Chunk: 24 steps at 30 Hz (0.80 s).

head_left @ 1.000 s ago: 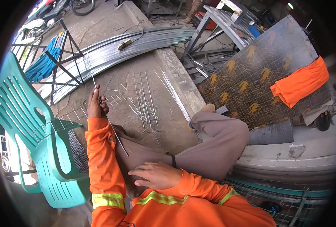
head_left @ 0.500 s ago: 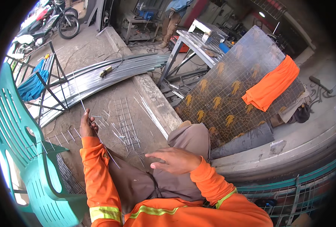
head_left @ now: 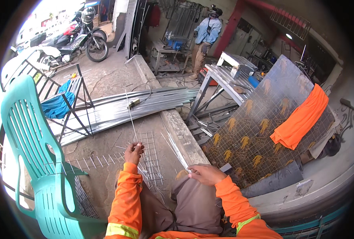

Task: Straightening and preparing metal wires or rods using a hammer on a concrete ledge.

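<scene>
A thin steel rod (head_left: 130,115) is standing nearly upright over the concrete floor (head_left: 105,155), and the left hand (head_left: 134,152) is pinching it at its lower end, fingers closed around it. Just beside that hand, a wire mesh panel (head_left: 150,159) is lying flat on the floor, with loose cut rods (head_left: 93,161) spreading out to its left. The right hand (head_left: 206,173) is resting near the knee with its fingers curled; it is touching or holding the near end of another bright rod (head_left: 176,150) that is slanting across the kerb (head_left: 181,135), though how firmly I cannot tell.

Judging by this, the work is looking partly done: a stretch of grid is already made up, while a number of single rods are still lying unjoined and one is being held clear of the panel.

Further out, long metal strips (head_left: 117,111) are lying in a bundle, a green plastic chair (head_left: 37,159) is standing to the left, an orange cloth (head_left: 300,119) is draping over a leaning grid panel (head_left: 256,135), and another person (head_left: 205,36) is working at the back.
</scene>
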Each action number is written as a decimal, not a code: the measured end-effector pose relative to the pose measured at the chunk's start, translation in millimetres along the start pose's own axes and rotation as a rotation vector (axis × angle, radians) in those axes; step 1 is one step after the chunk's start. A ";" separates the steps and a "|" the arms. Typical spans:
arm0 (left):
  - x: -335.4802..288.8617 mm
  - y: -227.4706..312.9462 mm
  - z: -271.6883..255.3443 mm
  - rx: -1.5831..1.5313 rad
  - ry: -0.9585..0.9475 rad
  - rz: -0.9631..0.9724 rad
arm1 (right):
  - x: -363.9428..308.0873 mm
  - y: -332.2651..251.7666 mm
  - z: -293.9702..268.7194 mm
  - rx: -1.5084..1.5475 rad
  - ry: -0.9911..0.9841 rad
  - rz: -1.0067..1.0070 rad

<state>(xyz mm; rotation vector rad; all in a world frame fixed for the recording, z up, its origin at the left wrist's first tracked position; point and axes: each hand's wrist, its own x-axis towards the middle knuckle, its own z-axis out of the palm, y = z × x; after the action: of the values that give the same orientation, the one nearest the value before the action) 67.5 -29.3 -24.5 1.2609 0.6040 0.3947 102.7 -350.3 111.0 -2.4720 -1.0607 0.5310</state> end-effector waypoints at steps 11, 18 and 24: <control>10.5 -21.2 59.8 0.299 0.046 0.228 | 16.7 19.1 67.0 -0.127 0.603 -0.205; 3.7 -27.2 96.4 0.303 -0.115 0.185 | 23.3 22.1 67.9 -0.046 0.579 -0.141; -2.6 -12.2 84.8 0.638 -0.118 0.274 | 20.2 -0.9 30.7 0.387 0.398 -0.176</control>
<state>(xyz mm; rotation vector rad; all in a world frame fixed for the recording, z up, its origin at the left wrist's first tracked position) 117.5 -98.7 -20.2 1.9766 0.4689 0.3605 100.2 -328.2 81.7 -2.0100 -0.9020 0.1569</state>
